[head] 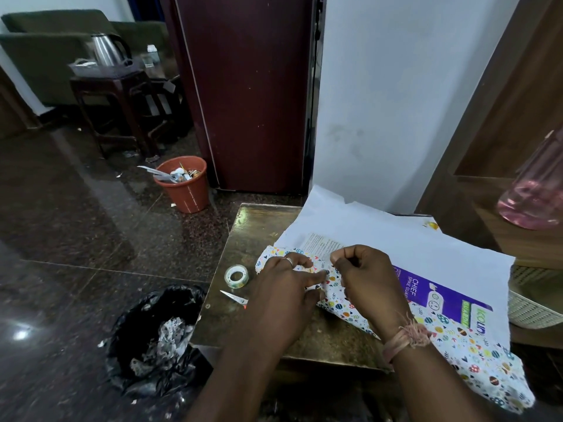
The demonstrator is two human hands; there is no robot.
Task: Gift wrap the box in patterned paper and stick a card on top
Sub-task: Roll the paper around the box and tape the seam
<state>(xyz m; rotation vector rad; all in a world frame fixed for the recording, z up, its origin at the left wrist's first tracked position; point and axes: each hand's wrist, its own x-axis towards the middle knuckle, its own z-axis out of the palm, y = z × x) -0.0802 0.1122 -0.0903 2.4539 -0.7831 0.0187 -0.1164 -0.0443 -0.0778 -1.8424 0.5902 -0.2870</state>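
Home living room, green armchair (45, 56), steel kettle (105, 50) on side stool (112, 95), maroon fridge (249, 86), orange wastebasket (185, 190), polished granite floor (76, 208)

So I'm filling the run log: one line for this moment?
stage: folding paper over box | left hand: presses fold | right hand: pinching, contents unclear | tape, scissors: on table | card: unseen

Orange bin (185, 187) by maroon fridge (246, 86), kettle (105, 50) on stool (112, 86), black bag (155, 336) beside table.
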